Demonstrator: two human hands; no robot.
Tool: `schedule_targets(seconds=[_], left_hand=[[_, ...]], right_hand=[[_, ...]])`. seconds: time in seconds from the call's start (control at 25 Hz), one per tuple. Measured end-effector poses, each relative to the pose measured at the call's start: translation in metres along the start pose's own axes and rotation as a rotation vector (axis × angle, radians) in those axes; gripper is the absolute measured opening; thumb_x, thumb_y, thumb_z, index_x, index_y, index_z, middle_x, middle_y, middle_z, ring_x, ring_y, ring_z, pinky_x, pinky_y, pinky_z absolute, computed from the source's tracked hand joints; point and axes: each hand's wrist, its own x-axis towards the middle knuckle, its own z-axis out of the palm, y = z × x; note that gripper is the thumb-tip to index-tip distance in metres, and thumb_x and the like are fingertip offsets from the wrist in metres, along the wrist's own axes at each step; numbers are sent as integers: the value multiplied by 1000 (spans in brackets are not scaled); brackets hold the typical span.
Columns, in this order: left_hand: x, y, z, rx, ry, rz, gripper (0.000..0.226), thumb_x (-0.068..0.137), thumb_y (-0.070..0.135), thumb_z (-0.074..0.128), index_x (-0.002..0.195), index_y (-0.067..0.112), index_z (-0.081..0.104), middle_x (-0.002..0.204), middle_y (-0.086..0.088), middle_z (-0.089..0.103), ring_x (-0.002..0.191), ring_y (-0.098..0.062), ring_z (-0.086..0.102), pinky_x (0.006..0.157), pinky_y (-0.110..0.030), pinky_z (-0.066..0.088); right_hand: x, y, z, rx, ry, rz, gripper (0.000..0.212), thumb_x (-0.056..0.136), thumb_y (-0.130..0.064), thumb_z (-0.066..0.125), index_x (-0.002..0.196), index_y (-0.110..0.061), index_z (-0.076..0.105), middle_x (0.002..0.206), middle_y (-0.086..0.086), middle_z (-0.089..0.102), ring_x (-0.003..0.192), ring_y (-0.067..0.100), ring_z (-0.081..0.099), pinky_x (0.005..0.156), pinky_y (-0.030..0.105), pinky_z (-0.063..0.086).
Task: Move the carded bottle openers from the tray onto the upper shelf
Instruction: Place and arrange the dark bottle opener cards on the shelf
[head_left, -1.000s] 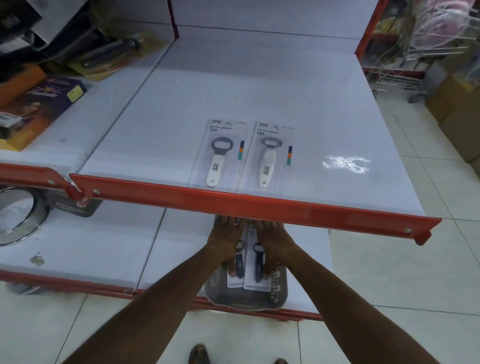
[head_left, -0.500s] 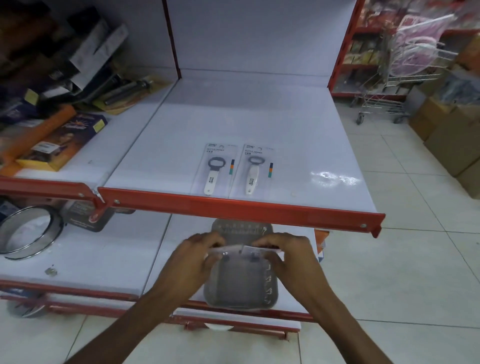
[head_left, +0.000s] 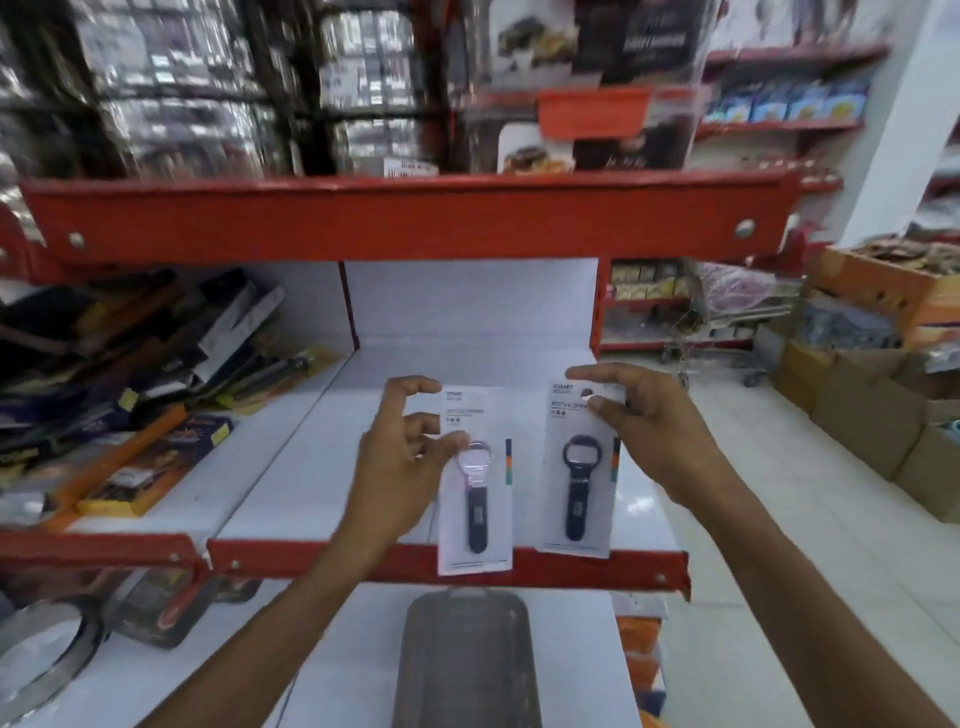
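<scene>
My left hand (head_left: 400, 467) pinches a carded bottle opener (head_left: 475, 483) with a dark handle and a silver head, holding it upright by its left edge. My right hand (head_left: 644, 431) grips a second carded opener (head_left: 579, 473), all dark, by the top of its card. Both cards hang in the air over the front of the white upper shelf (head_left: 311, 467), their lower ends in front of its red front rail (head_left: 332, 561). The grey tray (head_left: 467, 665) lies on the lower shelf below and shows no cards. The two white-handled openers seen before are hidden behind my hands and the cards.
Boxed goods (head_left: 140, 467) and dark packages pile up on the left section of the upper shelf. A red-fronted shelf (head_left: 405, 218) runs overhead. A metal ring (head_left: 47, 654) lies on the lower shelf at left. Cardboard boxes (head_left: 872, 415) and a trolley stand on the floor at right.
Both hands have lifted the two dark-handled cards out of the tray and raised them in front of the upper shelf. My view has tilted upward.
</scene>
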Motion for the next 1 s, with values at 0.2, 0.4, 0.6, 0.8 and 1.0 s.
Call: schedule_targets(seconds=[0.2, 0.4, 0.6, 0.8, 1.0], left_hand=[[62, -46, 68, -9, -48, -219, 38, 81, 8, 76, 111, 20, 55, 81, -8, 67, 66, -19, 61, 68, -35, 54], [74, -64, 98, 342, -141, -195, 36, 84, 14, 74, 117, 11, 61, 113, -12, 70, 83, -14, 60, 63, -2, 43], [71, -60, 77, 724, -426, 71, 53, 83, 46, 72, 128, 24, 57, 137, 9, 51, 133, -15, 40, 107, -26, 34], [89, -67, 71, 928, -904, -8, 95, 72, 73, 66, 151, 41, 25, 167, 4, 7, 154, -22, 3, 126, -42, 7], [75, -66, 68, 891, -904, 17, 93, 67, 80, 63, 147, 45, 32, 166, 6, 14, 154, -20, 10, 126, -43, 10]], right_hand=[[63, 62, 0, -225, -120, 96, 32, 91, 4, 51, 110, -14, 71, 111, 9, 72, 70, -1, 65, 57, 11, 48], [73, 108, 7, -470, -303, 162, 32, 93, -4, 53, 124, -10, 61, 135, 11, 59, 119, 24, 59, 100, 31, 46], [60, 106, -2, -625, -397, 67, 42, 91, -29, 62, 131, -16, 56, 141, 4, 54, 128, 22, 51, 108, 34, 40], [43, 102, -6, -783, -617, 117, 49, 85, -47, 62, 120, -13, 62, 124, 7, 65, 109, 26, 58, 95, 35, 46], [31, 105, -13, -748, -605, 111, 53, 83, -51, 65, 128, -23, 60, 132, 1, 62, 115, 21, 56, 97, 32, 44]])
